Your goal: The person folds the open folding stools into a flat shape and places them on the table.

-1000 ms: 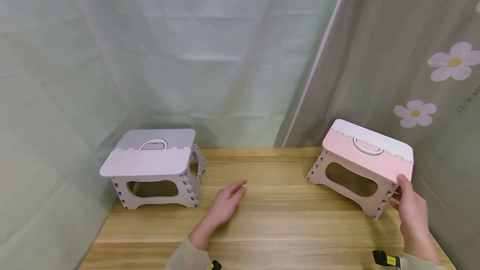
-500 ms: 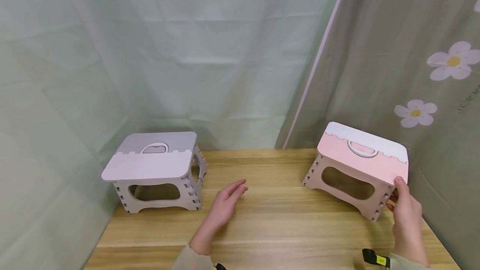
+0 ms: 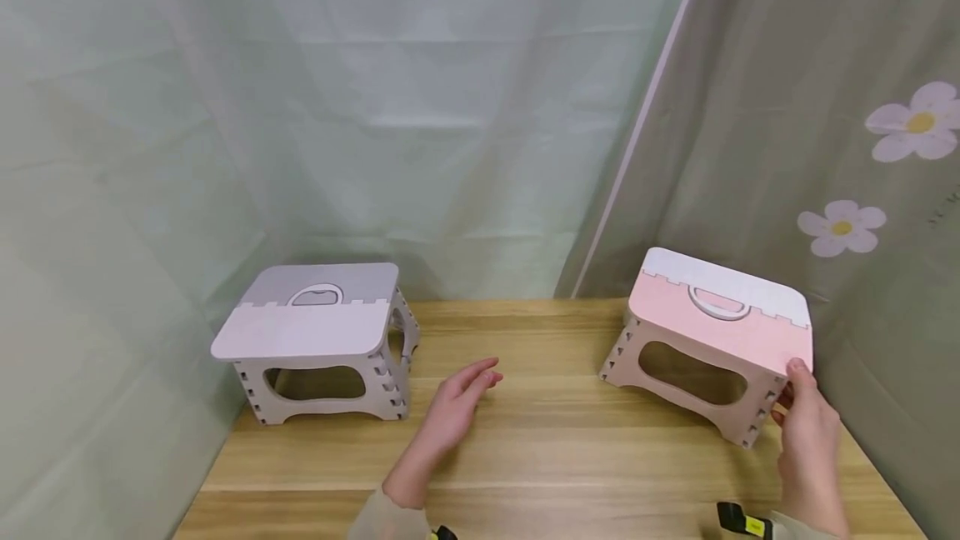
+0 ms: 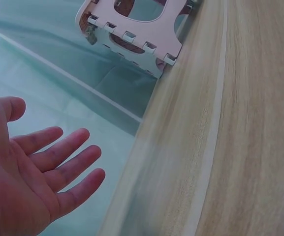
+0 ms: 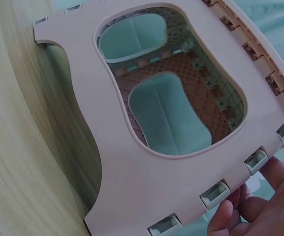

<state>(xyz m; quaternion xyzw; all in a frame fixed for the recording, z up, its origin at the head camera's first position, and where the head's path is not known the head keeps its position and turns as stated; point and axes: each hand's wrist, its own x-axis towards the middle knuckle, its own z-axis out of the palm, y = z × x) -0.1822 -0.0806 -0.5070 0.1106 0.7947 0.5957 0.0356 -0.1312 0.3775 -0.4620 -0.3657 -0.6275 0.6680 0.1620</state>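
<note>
A pink and white folding stool (image 3: 712, 315) stands at the right of the wooden table, turned at an angle. My right hand (image 3: 810, 440) grips its near right corner, the thumb on the top's edge and the fingers beneath; in the right wrist view the fingers of that hand (image 5: 260, 206) touch the stool's hinged leg edge. My left hand (image 3: 450, 411) hangs over the middle of the table with relaxed fingers, holding nothing; the left wrist view shows its palm (image 4: 33, 182) with the fingers spread. To its left stands a grey and pale pink folding stool (image 3: 300, 332), untouched.
The wood-grain table (image 3: 540, 457) runs back to a pale green curtain (image 3: 450, 148). A grey-green curtain (image 3: 750, 148) with white flowers borders the right side, close behind the pink stool. More curtain (image 3: 97, 273) hangs along the left edge.
The pink stool and my right hand on it have shifted slightly left relative to the table and curtain. My left hand has stayed nearly still; the head view has moved a little.
</note>
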